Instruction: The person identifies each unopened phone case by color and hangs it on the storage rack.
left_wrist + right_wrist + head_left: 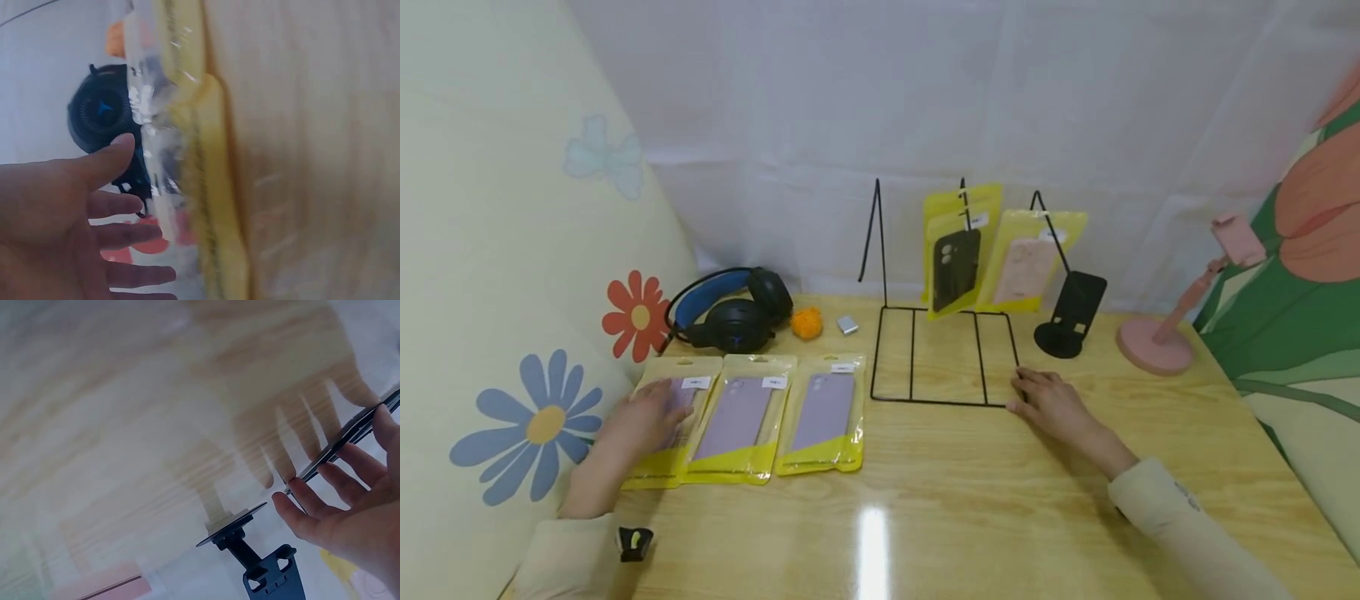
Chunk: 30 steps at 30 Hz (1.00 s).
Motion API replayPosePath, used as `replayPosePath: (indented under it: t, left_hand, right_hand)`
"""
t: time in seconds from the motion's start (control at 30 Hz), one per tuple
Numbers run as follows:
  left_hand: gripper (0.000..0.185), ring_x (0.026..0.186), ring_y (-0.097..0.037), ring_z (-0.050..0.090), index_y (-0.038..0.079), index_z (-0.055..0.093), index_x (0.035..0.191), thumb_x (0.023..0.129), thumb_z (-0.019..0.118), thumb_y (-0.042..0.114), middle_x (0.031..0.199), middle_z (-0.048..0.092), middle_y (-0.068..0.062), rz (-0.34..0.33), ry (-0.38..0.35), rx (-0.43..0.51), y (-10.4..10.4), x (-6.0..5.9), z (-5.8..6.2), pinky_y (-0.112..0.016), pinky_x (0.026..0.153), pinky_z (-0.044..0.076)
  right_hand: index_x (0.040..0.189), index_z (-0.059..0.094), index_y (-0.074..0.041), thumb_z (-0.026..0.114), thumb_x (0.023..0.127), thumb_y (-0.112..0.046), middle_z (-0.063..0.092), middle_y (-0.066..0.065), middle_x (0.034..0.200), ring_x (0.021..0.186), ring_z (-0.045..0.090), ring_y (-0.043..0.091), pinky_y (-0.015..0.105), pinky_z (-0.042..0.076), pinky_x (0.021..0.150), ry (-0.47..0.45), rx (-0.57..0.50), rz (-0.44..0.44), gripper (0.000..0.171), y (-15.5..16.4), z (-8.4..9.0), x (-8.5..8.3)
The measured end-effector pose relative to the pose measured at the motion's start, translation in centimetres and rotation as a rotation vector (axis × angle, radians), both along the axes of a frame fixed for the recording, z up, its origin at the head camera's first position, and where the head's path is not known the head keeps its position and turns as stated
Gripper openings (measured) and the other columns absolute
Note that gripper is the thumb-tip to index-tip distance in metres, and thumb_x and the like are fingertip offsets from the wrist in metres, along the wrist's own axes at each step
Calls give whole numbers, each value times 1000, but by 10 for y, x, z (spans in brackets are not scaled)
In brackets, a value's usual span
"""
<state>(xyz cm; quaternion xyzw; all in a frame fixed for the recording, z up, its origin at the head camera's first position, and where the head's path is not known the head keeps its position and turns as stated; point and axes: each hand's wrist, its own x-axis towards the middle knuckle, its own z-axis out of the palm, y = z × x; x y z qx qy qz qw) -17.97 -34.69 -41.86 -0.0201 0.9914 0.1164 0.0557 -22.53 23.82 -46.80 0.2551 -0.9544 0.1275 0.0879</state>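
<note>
Three yellow-edged clear pouches with lilac phone cases lie side by side at the left of the table: a left pouch [658, 471], a middle pouch [733, 425] and a right pouch [823, 412]. My left hand [643, 421] is over the left pouch, its fingers spread in the left wrist view. A black wire rack [940, 403] stands mid-table. My right hand [1056, 408] rests at its front right corner, fingertips at the wire [350, 431]. Pouches with a black phone case [957, 268] and a pink phone case [1022, 268] hang from the rack's hooks.
Behind the pouches sit black headphones [737, 321], an orange ball [807, 323] and a small silver block [847, 324]. Right of the rack are a black phone stand [1078, 308] and a pink stand [1157, 343]. A white cloth [812, 208] hangs behind the table.
</note>
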Motion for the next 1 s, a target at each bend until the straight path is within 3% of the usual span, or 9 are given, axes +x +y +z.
replayPosePath:
  t: [0.17,0.4,0.53,0.7,0.83,1.0]
  left_hand:
    - [73,108,-57,40,-22,28,137,90,67,18,130,31,-47,20,-12,10,-10,2,-5,-69,93,36]
    - [86,100,-56,34,-22,20,138,87,71,25,118,32,-48,208,-70,55,-7,-1,-1,-65,88,40]
    - [86,99,-56,32,-22,23,136,85,73,25,113,32,-47,245,-86,66,-7,-2,0,-64,85,39]
    - [85,91,-54,33,-20,24,134,79,77,16,104,29,-41,202,-13,139,-10,-2,-2,-59,74,43]
    - [91,85,-52,38,-14,19,142,77,79,11,102,29,-41,152,49,168,-17,-5,0,-54,66,45]
    - [64,81,-45,46,-15,34,138,81,59,-8,115,42,-46,13,164,182,-29,-7,11,-51,65,45]
  right_hand:
    - [125,60,7,66,91,-29,51,27,136,109,52,53,65,45,83,-23,-9,-19,50,-1,0,3]
    - [127,59,6,65,92,-28,50,26,137,110,51,54,66,44,83,-37,-17,-33,49,-2,3,5]
    - [125,60,6,66,91,-27,51,26,136,110,52,53,66,45,82,-26,-24,-27,48,-2,4,6]
    - [125,61,6,66,91,-27,51,27,135,109,52,54,65,45,82,-21,-21,-26,47,-3,5,6]
    - [125,60,6,66,92,-27,51,27,135,109,52,54,66,45,81,-28,-17,-26,47,-3,5,7]
    - [124,61,6,66,92,-26,52,28,134,108,52,54,65,46,80,-17,-17,-18,45,-4,6,5]
